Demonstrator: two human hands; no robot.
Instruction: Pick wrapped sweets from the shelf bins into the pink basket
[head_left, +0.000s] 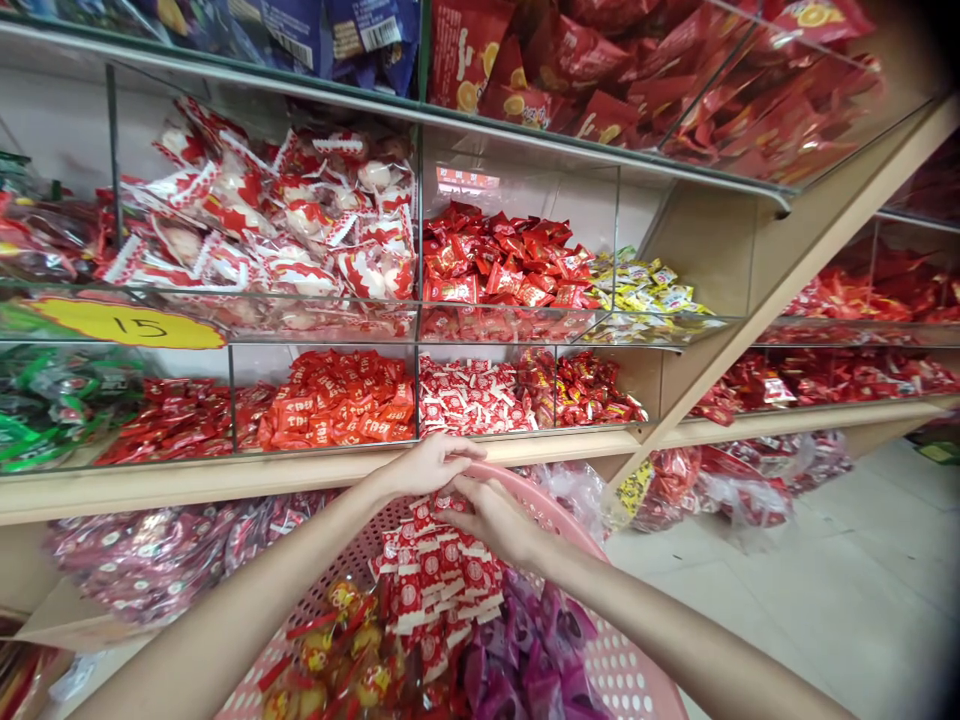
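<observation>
A pink perforated plastic basket stands below the shelf, in front of me. In it lie red-and-white wrapped candies, purple-wrapped candies and yellow-and-red sweets in clear wrappers. My left hand is over the basket's far rim, close to the shelf's wooden edge, with its fingers stretched out. My right hand hovers just above the heap of red-and-white candies. Its thumb and fingers are apart, with candies visible behind them. Some of its fingertips are hidden.
A bin of small red-and-white candies is on the lower shelf, beside orange-red packets. A yellow price tag reads 15. A slanted wooden upright divides the shelves. Bagged candies lie beneath, above the tiled floor.
</observation>
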